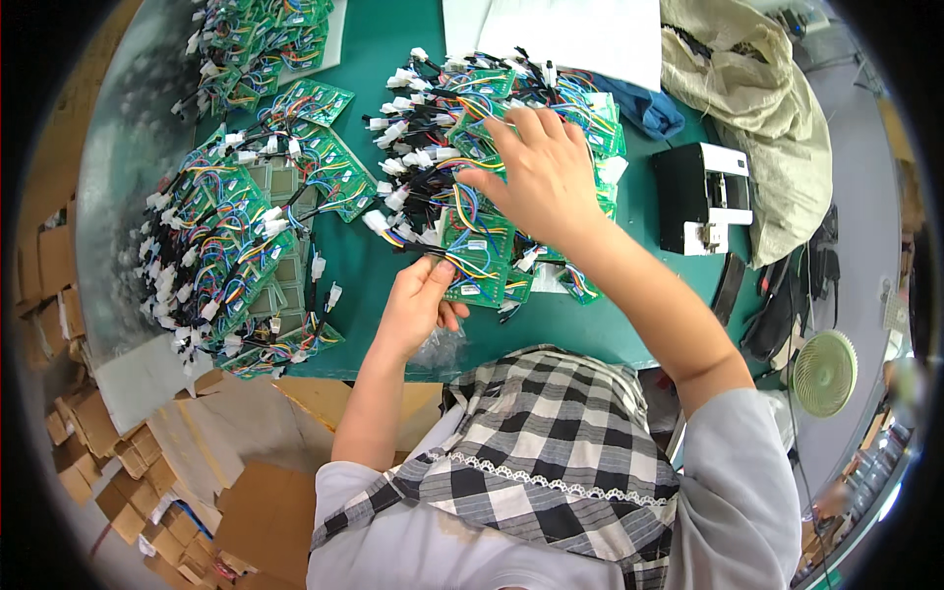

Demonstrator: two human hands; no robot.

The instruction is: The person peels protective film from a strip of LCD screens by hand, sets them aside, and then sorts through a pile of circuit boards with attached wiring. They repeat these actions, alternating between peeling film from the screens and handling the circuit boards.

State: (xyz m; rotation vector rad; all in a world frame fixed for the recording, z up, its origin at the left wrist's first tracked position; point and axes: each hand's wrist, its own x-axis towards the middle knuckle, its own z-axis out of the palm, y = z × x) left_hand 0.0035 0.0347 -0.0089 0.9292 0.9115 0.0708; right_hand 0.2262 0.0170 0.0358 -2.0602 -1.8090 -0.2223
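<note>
In front of me lies a dense pile of green circuit boards (pixel 482 84) with colored wires and white plug connectors. At the pile's near edge, the thumb and fingers of my left hand (pixel 421 295) are closed on the corner of one circuit board (pixel 477 241). Red, yellow, blue and black wires run across that board. Over the pile's right part is my right hand (pixel 541 172), its fingers apart and nothing seen in it. Its palm side is hidden, so whether it touches the boards is unclear.
Another heap of wired boards (pixel 221 226) sits on the left, with more boards (pixel 270 39) beyond it. To the right stand a black-and-white device (pixel 701 197) and a beige sack (pixel 777 118). White sheets (pixel 580 39) and blue cloth (pixel 644 108) lie at the back. A green fan (pixel 824 374) is at far right.
</note>
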